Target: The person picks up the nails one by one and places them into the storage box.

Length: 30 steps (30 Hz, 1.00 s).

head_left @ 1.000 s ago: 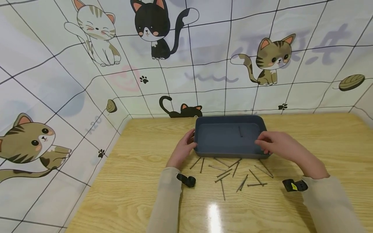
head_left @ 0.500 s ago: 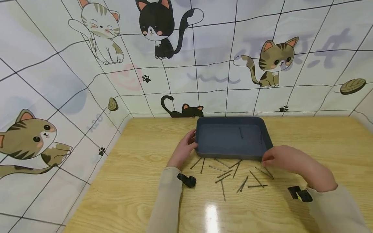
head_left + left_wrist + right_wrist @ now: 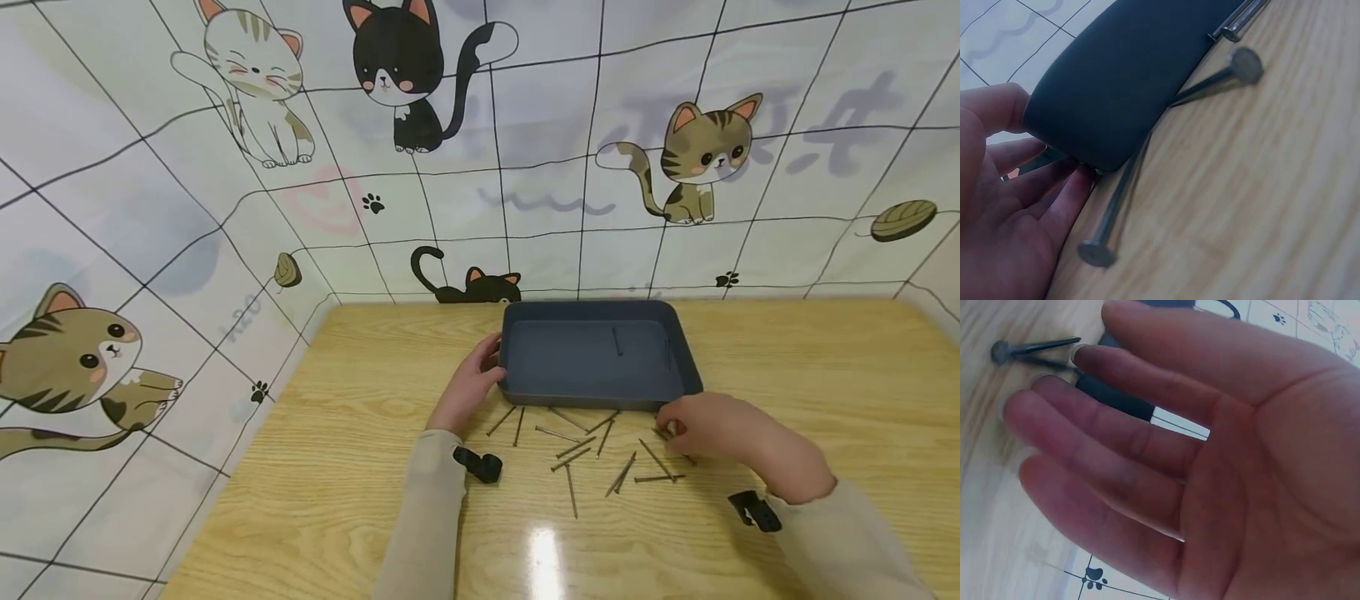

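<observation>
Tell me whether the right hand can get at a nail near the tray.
Probably yes: the right hand is right beside a nail, with nothing visible blocking the way.

In the head view the table (image 3: pixel 840 367) is brightly lit and streaked by white glare (image 3: pixel 545 560), while both wrist views are dimmer, the right one's nail (image 3: pixel 1001 352) being blurred.
</observation>
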Motion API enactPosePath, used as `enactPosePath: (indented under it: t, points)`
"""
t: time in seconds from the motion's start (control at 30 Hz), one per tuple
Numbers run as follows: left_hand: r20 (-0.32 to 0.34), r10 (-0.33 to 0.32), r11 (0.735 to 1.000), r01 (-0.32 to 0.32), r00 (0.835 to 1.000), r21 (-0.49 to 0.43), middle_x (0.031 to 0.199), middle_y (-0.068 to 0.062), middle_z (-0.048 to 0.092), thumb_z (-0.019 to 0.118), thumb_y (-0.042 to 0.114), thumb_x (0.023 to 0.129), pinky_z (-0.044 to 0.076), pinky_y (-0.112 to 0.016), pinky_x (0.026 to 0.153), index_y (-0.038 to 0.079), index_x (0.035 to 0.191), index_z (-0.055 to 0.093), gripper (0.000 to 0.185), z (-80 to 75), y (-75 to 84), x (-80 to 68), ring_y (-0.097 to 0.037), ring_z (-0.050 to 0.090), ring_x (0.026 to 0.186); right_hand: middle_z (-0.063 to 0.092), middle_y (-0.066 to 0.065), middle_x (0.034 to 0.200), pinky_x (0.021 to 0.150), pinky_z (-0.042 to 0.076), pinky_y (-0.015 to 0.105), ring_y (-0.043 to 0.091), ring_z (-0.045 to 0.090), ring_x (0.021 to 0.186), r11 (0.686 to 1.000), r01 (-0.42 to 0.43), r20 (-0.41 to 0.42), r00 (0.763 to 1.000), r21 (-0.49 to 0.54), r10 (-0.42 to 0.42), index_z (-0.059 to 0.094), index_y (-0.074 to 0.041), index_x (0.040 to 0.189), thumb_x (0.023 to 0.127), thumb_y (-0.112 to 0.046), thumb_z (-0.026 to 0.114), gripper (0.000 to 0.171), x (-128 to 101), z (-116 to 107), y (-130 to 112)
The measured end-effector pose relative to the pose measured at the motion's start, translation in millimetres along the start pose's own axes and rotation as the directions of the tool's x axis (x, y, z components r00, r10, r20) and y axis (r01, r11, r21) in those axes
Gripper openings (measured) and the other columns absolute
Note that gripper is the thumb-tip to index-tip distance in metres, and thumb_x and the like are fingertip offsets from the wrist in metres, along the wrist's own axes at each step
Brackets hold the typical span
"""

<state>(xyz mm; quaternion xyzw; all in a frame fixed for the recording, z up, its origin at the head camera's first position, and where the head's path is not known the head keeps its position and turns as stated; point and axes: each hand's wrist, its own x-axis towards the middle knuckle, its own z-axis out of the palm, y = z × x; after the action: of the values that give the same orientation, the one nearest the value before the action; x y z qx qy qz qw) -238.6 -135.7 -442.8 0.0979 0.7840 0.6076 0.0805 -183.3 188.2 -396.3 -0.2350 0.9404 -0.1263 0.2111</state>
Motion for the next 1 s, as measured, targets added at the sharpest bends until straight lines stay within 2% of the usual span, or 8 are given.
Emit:
enactPosePath:
  t: [0.23,0.4,0.6,0.87,1.0]
  points:
    - [-0.003,0.003,1.0,-0.003,1.0,-0.002,0.142,-0.01,0.029,0.047,0.004,0.088,0.033,-0.04,0.097,0.012,0.142,0.025,0.059,1.5,0.1,0.9,-0.024,0.032,0.127,0.049,-0.006,0.07,0.054,0.037,0.029,0.011,0.042,0.058,0.999,0.053,-0.026,0.998,0.005,-0.053,0.061,-0.016,0.085,0.079,-0.015,0.066,0.007,1,7,-10]
    - [-0.002,0.001,1.0,-0.001,1.0,-0.004,0.142,-0.01,0.029,0.047,0.004,0.088,0.034,-0.04,0.096,0.012,0.142,0.025,0.059,2.0,1.0,0.8,-0.025,0.033,0.127,0.046,-0.007,0.067,0.053,0.034,0.029,0.012,0.04,0.058,0.997,0.055,-0.056,0.997,-0.046,-0.057,0.056,-0.018,0.077,0.078,-0.005,0.065,0.015,5,15,-16]
    - [0.0,0.002,1.0,-0.002,1.0,-0.014,0.143,-0.01,0.029,0.047,0.003,0.087,0.033,-0.04,0.097,0.011,0.142,0.025,0.06,0.7,-0.6,2.3,-0.024,0.033,0.126,0.047,-0.006,0.07,0.054,0.036,0.03,0.013,0.04,0.06,0.995,0.032,-0.073,0.997,-0.096,-0.039,0.056,-0.018,0.08,0.079,-0.001,0.063,0.018,10,18,-22]
    - [-0.032,-0.015,1.0,0.015,0.999,0.002,0.142,-0.001,0.032,0.05,0.007,0.087,0.034,-0.037,0.096,0.02,0.141,0.027,0.06,0.6,-19.5,11.3,-0.015,0.035,0.124,0.042,-0.002,0.059,0.047,0.028,0.027,0.012,0.034,0.05,0.994,0.009,-0.137,0.99,-0.105,-0.024,0.048,-0.015,0.075,0.085,-0.007,0.057,0.016,10,19,-28]
    - [-0.044,0.001,1.0,0.0,0.999,0.016,0.141,0.0,0.032,0.05,0.008,0.087,0.035,-0.037,0.096,0.02,0.141,0.028,0.06,1.5,-22.5,12.2,-0.015,0.036,0.124,0.043,-0.001,0.06,0.046,0.031,0.028,0.013,0.039,0.05,0.993,-0.031,-0.127,0.992,-0.112,0.017,0.049,-0.013,0.082,0.086,-0.011,0.057,0.009,11,19,-31]
